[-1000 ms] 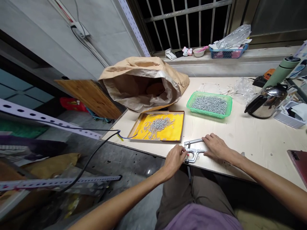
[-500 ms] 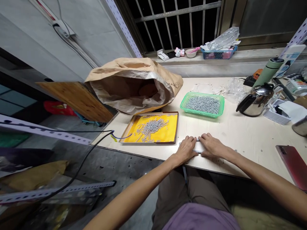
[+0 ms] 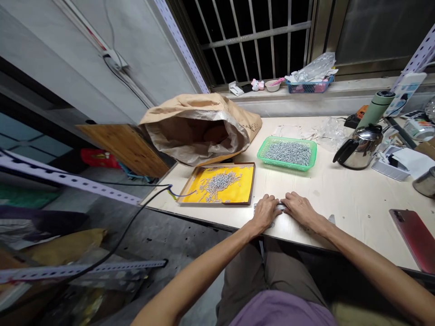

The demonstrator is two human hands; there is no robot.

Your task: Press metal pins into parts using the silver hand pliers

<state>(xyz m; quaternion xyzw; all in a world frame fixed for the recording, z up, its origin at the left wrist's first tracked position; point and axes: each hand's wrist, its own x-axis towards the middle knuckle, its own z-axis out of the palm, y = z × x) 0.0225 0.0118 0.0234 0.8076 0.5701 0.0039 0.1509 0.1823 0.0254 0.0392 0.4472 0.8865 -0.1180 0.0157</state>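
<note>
My left hand point(image 3: 266, 212) and my right hand point(image 3: 299, 208) meet near the table's front edge. Between them shows a narrow silvery metal strip point(image 3: 281, 207), both sets of fingers closed on its ends. The fingers hide most of it. To the left lies a shallow tray point(image 3: 254, 183) lined with yellow, holding a pile of small metal pins. Beyond my hands stands a green plastic basket point(image 3: 261, 155) full of similar small metal pieces.
A large brown paper sack point(image 3: 251, 118) lies open-mouthed behind the tray. On the right are a steel kettle point(image 3: 363, 147), a green flask point(image 3: 377, 108) and a red phone point(image 3: 413, 237). A black cable point(image 3: 132, 228) crosses at left.
Two parallel strip edges with a gap showed between my hands before; now a single narrow strip shows there. My fingers have drawn in around it. The camera view has shifted slightly.
</note>
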